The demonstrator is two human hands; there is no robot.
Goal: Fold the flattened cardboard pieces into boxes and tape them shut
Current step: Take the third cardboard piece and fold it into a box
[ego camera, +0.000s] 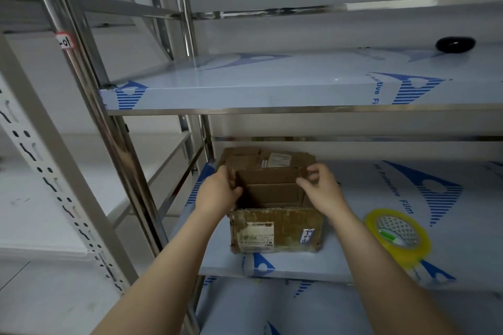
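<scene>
A worn brown cardboard box [276, 228] stands opened up on the middle shelf [313, 266], its top open and labels on its near side. My left hand [219, 192] grips the box's left wall at the far corner. My right hand [322, 189] grips the right wall, fingers curled over the edge. Behind the box lies a stack of flattened cardboard pieces [268, 158]. A yellow-rimmed roll of clear tape [398, 234] lies flat on the shelf to the right of the box.
The steel shelving has an upper shelf [272, 90] close above the box, with a black round object [455, 44] at its far right. Steel uprights [89, 106] stand to the left. A white perforated rack post [54, 185] stands further left.
</scene>
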